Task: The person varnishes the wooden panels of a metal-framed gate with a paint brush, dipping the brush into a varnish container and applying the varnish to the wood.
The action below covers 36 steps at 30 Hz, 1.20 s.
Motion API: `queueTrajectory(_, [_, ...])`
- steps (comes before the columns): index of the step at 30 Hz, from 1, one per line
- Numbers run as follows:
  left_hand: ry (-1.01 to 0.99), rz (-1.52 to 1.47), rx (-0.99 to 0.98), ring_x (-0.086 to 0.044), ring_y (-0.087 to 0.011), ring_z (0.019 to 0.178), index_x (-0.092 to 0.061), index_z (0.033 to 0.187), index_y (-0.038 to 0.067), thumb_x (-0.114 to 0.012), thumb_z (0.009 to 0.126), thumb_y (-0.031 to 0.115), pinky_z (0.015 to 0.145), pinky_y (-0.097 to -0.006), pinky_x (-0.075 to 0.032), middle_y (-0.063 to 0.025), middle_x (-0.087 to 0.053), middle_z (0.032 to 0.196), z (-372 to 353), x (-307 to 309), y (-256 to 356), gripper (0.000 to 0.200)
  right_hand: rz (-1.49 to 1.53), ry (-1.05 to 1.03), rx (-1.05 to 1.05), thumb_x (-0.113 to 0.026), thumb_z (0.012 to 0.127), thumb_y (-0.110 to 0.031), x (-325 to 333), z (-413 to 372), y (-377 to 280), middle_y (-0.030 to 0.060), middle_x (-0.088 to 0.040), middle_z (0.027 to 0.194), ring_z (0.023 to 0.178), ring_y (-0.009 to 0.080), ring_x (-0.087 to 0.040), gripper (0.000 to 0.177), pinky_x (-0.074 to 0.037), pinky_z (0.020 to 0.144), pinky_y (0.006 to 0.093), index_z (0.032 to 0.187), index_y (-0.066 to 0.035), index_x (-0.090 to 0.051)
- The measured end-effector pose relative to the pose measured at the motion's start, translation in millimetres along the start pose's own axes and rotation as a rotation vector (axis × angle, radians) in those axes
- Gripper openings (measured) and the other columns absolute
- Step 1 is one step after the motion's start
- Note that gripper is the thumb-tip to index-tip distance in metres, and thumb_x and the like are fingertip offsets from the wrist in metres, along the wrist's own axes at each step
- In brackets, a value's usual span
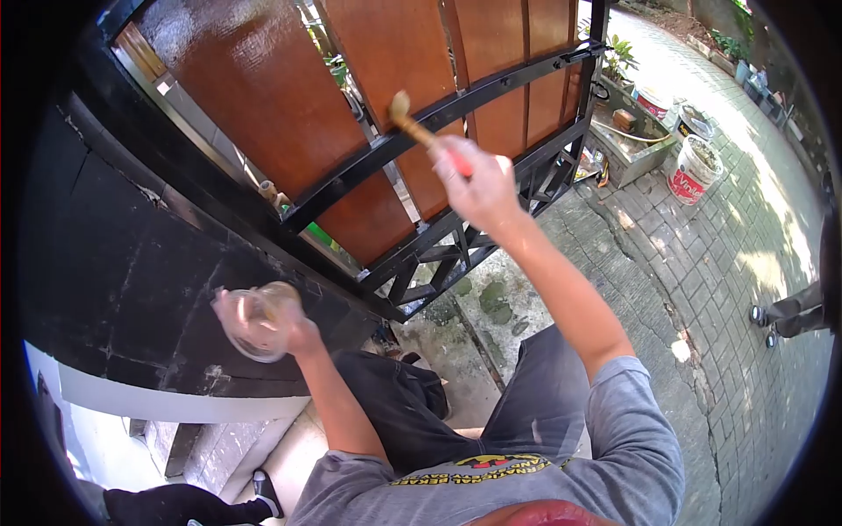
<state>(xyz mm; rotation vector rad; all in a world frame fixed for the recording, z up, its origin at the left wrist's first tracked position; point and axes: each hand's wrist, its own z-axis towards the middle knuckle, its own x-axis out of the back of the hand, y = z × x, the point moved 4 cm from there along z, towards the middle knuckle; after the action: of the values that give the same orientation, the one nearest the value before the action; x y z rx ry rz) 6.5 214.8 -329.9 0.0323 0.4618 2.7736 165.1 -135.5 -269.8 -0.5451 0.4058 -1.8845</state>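
Observation:
In my right hand [478, 188] is a paintbrush [414, 129], its handle showing red at my grip and its pale bristles pointing up and away. The bristles overlap a reddish-brown wooden panel [386, 44] of a gate, just above a curved black metal bar [491, 95]. Lower on the left, my left hand [294, 329] grips a clear round container [248, 326], slightly blurred, in front of a dark wall. The panels look glossy, with light reflecting at the top left.
A dark wall [114, 263] runs along the left. Buckets [695, 171] and a planter [627, 153] stand at the right, beside a paved path [702, 272]. A person's legs [798, 311] are at the far right, another person's leg [189, 504] at lower left.

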Motion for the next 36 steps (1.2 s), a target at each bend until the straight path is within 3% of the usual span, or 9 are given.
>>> queueTrajectory(3, [-0.205,-0.432,0.006,-0.058,-0.0336,0.12,-0.059,0.127,0.001,-0.078,0.08,0.036,0.104,-0.0461,-0.048,-0.0191,-0.059,0.129,-16,-40,63,0.062,0.119,-0.081,0.005,-0.07,0.099,-0.015,-5,-4,-3,0.0134,-0.077,0.088,0.081,0.0271,-0.078,0.023,-0.06,0.07,0.0335,0.118,-0.002,-0.069])
queueTrajectory(6, [-0.65,-0.449,-0.063,-0.064,-0.0304,0.108,-0.065,0.119,0.002,-0.084,0.073,0.033,0.098,-0.0424,-0.051,-0.0154,-0.066,0.118,-26,-65,101,0.059,0.076,-0.035,0.133,-0.07,0.099,-0.023,9,2,13,0.0184,-0.072,0.082,0.074,0.0367,-0.072,0.023,-0.058,0.066,0.0394,0.108,-0.002,-0.072])
queueTrajectory(10, [-0.935,-0.613,0.132,-0.066,-0.0289,0.105,-0.068,0.112,0.003,-0.098,0.059,0.027,0.094,-0.0409,-0.052,-0.0132,-0.068,0.114,-59,-82,118,0.066,0.07,0.046,-0.196,-0.068,0.102,-0.022,32,14,50,0.0125,-0.075,0.075,0.069,0.0219,-0.076,0.022,-0.056,0.064,0.0334,0.108,-0.001,-0.073])
queueTrajectory(12, [-1.004,-0.599,0.211,-0.066,-0.0279,0.106,-0.068,0.113,0.003,-0.099,0.059,0.022,0.094,-0.0391,-0.053,-0.0115,-0.068,0.114,-72,-87,117,0.065,0.023,0.136,-0.194,-0.068,0.102,-0.022,40,20,68,0.0136,-0.075,0.073,0.069,0.023,-0.076,0.022,-0.056,0.065,0.0335,0.107,-0.001,-0.073])
queueTrajectory(13, [-1.033,-0.582,0.251,-0.066,-0.0268,0.107,-0.068,0.113,0.003,-0.1,0.058,0.024,0.095,-0.0388,-0.053,-0.0112,-0.068,0.115,-79,-90,116,0.066,-0.019,0.19,-0.122,-0.064,0.105,-0.022,43,25,68,0.0068,-0.075,0.073,0.051,0.0064,-0.057,0.025,-0.046,0.051,0.0255,0.11,0.001,-0.073])
queueTrajectory(17, [-1.128,-0.486,0.188,-0.066,-0.0306,0.108,-0.069,0.112,0.004,-0.1,0.056,0.027,0.096,-0.0409,-0.053,-0.0118,-0.069,0.114,-93,-94,120,0.068,-0.114,0.313,-0.225,-0.067,0.102,-0.021,50,32,60,0.0151,-0.074,0.074,0.068,0.029,-0.075,0.022,-0.056,0.063,0.0356,0.105,0.0,-0.072])
queueTrajectory(23, [-1.318,-0.391,0.054,-0.063,-0.0349,0.111,-0.067,0.111,0.004,-0.097,0.056,0.029,0.099,-0.0437,-0.051,-0.0134,-0.068,0.114,-112,-106,125,0.068,-0.096,0.172,0.128,-0.072,0.097,-0.016,14,12,6,0.0165,-0.07,0.077,0.062,0.0336,-0.069,0.015,-0.055,0.057,0.0391,0.1,0.0,-0.071])
queueTrajectory(30, [-1.49,-0.38,0.029,-0.062,-0.0354,0.109,-0.066,0.109,0.004,-0.098,0.059,0.039,0.097,-0.0442,-0.049,-0.014,-0.066,0.111,-127,-117,124,0.069,-0.019,0.177,-0.001,-0.065,0.105,-0.019,26,21,33,0.0067,-0.075,0.075,0.056,0.005,-0.06,0.024,-0.048,0.052,0.0242,0.11,0.003,-0.071])
queueTrajectory(36, [-1.503,-0.406,0.015,-0.062,-0.0359,0.109,-0.065,0.107,0.004,-0.097,0.06,0.04,0.096,-0.044,-0.048,-0.0135,-0.066,0.11,-135,-116,123,0.068,-0.041,0.213,-0.087,-0.064,0.106,-0.019,46,24,52,0.0065,-0.076,0.075,0.052,0.0057,-0.057,0.024,-0.046,0.05,0.0239,0.109,0.004,-0.072])
